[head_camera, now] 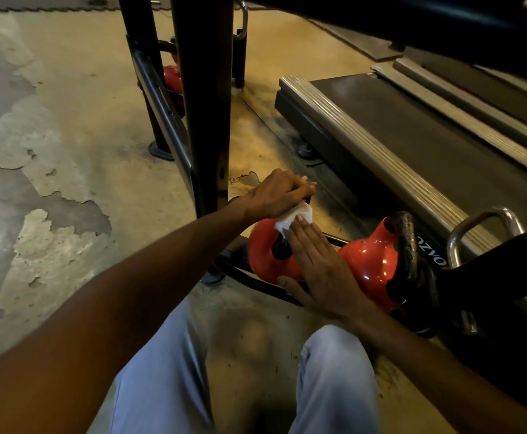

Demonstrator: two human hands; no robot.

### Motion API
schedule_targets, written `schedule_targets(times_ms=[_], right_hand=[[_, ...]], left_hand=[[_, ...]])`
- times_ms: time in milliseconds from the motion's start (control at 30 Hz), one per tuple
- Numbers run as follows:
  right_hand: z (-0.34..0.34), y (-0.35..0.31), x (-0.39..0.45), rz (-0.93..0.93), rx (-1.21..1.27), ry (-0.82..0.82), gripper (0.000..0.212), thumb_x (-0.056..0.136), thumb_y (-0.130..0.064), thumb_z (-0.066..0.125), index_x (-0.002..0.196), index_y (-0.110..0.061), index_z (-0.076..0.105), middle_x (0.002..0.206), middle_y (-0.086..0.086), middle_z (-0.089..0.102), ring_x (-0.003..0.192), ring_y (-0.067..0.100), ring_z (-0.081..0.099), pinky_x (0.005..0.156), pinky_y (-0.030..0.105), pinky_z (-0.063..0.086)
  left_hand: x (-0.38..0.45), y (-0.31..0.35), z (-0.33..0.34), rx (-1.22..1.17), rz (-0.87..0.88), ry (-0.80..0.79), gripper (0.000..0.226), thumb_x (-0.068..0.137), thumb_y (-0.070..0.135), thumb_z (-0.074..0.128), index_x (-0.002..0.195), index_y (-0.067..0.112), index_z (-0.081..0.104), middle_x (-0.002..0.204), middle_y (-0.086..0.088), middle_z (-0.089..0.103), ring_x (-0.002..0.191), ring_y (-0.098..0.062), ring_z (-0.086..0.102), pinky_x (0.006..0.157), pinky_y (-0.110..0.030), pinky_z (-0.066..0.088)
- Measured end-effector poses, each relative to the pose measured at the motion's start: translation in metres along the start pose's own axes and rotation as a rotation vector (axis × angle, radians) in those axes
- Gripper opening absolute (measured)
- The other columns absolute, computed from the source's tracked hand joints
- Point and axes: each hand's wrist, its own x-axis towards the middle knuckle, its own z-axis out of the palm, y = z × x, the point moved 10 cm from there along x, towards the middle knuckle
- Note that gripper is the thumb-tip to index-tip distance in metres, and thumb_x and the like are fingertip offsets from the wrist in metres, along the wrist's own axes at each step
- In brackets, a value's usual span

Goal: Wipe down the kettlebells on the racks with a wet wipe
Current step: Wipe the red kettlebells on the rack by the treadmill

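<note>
Currently steadying red kettlebell [260, 252] with flat right hand [318, 270], left hand [274, 195] gripping handle through wet wipe [287, 219], needing full wraparound strokes.

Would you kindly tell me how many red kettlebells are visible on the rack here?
3. One red kettlebell under the hands, being wiped; a second just right of it; a third farther back, partly hidden behind the black rack post. More may be hidden.

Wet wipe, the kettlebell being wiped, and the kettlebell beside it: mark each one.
wet wipe [290, 218], head view, on its white folded middle.
left kettlebell [260, 255], head view, on its red body.
right kettlebell [370, 264], head view, on its red body.
</note>
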Motion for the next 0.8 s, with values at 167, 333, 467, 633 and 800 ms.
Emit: schedule_targets(times_ms=[167,333,467,633,800], right_hand=[[-0.007,-0.012,0.042,-0.154,-0.160,-0.107,0.069,0.105,-0.060,0.045,0.143,-0.004,0.057,0.146,0.017,0.057,0.143,0.034,0.044,0.122,0.049,0.031],[0.014,-0.043,0.052,-0.209,-0.317,-0.204,0.081,0.103,-0.072,0.033,0.114,-0.002,0.073,0.108,0.014,0.071,0.113,0.030,0.056,0.116,0.049,0.035],[0.011,-0.039,0.022,-0.294,-0.337,-0.164,0.073,0.107,-0.060,0.039,0.146,-0.001,0.053,0.147,0.021,0.056,0.149,0.036,0.036,0.129,0.049,0.018],[0.011,-0.023,-0.003,-0.124,-0.138,-0.050,0.082,0.106,-0.057,0.046,0.163,-0.003,0.022,0.172,0.018,0.016,0.161,0.030,0.006,0.126,0.053,0.027],[0.002,-0.008,0.005,0.307,0.440,0.065,0.078,0.108,-0.051,0.046,0.168,-0.020,0.007,0.175,0.003,0.010,0.161,0.020,0.012,0.125,0.052,0.031]], left_hand=[[0.002,-0.004,0.000,-0.018,-0.031,-0.008,0.055,0.107,0.048,0.049,0.097,0.005,0.081,0.075,-0.012,0.073,0.061,-0.016,0.065,0.056,-0.029,0.047],[-0.002,0.003,-0.002,-0.029,-0.006,-0.002,0.049,0.110,0.039,0.050,0.092,0.005,0.080,0.062,-0.009,0.059,0.046,-0.004,0.049,0.050,-0.013,0.033],[-0.001,0.003,-0.001,-0.047,0.010,-0.003,0.051,0.111,0.037,0.050,0.091,0.000,0.079,0.063,-0.019,0.062,0.045,-0.004,0.047,0.052,-0.011,0.033],[-0.001,0.003,-0.003,-0.037,0.005,0.021,0.048,0.111,0.037,0.049,0.083,0.013,0.080,0.061,-0.005,0.065,0.054,-0.007,0.060,0.052,-0.019,0.039],[-0.002,0.002,-0.001,-0.072,0.005,0.031,0.053,0.111,0.041,0.045,0.080,0.016,0.079,0.068,-0.004,0.072,0.063,-0.004,0.066,0.063,-0.027,0.049]])
